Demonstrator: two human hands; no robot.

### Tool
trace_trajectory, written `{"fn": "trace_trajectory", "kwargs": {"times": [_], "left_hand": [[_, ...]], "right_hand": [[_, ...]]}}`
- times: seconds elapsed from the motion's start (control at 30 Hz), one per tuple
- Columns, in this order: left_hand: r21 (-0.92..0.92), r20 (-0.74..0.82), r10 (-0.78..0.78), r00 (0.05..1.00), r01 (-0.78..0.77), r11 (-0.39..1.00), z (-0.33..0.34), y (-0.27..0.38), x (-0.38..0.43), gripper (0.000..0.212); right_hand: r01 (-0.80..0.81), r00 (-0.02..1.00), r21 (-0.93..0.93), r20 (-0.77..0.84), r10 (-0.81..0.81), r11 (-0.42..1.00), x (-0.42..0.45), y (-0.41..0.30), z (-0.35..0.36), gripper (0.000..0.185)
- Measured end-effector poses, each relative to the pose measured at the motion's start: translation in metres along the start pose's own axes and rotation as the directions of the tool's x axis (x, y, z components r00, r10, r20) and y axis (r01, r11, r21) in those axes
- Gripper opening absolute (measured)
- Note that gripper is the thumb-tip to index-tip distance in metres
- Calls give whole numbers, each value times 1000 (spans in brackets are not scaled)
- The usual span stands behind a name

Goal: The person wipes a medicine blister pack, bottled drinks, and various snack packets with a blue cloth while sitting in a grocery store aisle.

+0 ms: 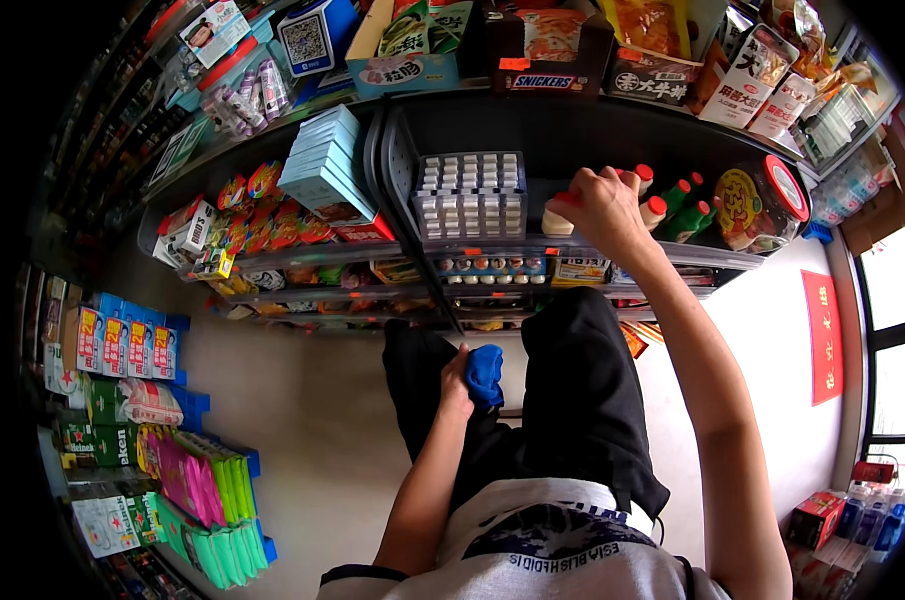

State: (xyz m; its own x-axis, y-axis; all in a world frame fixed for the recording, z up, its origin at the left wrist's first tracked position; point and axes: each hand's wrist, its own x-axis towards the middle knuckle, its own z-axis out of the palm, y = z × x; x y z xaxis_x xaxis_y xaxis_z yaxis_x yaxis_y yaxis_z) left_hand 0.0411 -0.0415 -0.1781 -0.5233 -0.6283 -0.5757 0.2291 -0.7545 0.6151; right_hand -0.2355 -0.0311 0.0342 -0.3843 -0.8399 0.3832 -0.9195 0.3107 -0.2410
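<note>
My left hand (456, 384) holds a bunched blue cloth (485, 373) above my lap, between the knees. My right hand (608, 206) reaches to the upper shelf, its fingers closed on the red cap of a cream-coloured bottle (557, 223). Whether that bottle rests on the shelf or is slightly lifted, I cannot tell. To its left sits a clear plastic rack (470, 196) with rows of small white-topped packs. Just right of the hand stand more cream bottles (653, 213) with red caps, partly hidden by it, then green bottles (683, 222), also red-capped.
A large red-lidded jar (760, 202) lies tilted at the shelf's right end. Light-blue boxes (329, 165) are stacked left of the black divider (415, 247). Snack cartons (546, 56) line the counter above. Lower shelves hold packaged goods, and packs (220, 555) stand on the floor at left.
</note>
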Motion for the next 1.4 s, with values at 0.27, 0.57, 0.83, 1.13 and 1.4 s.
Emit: {"fn": "trace_trajectory", "kwargs": {"times": [0.27, 0.57, 0.83, 1.13, 1.4], "left_hand": [[-3, -4, -36, 999, 36, 999, -4, 0, 4, 45], [49, -10, -53, 999, 54, 997, -6, -5, 11, 38], [63, -31, -35, 999, 36, 997, 3, 0, 3, 37], [48, -48, -51, 998, 53, 997, 1, -1, 5, 34], [65, -67, -53, 996, 57, 996, 0, -1, 5, 32]], "right_hand": [[-56, 993, 272, 119, 24, 961, 8, 1, 5, 30], [110, 989, 98, 84, -119, 989, 18, 26, -33, 19], [124, 986, -376, 151, -72, 918, 28, 51, -37, 23], [86, 953, -231, 302, -12, 969, 36, 57, -24, 28], [166, 971, -130, 194, -139, 977, 54, 21, 6, 25]]}}
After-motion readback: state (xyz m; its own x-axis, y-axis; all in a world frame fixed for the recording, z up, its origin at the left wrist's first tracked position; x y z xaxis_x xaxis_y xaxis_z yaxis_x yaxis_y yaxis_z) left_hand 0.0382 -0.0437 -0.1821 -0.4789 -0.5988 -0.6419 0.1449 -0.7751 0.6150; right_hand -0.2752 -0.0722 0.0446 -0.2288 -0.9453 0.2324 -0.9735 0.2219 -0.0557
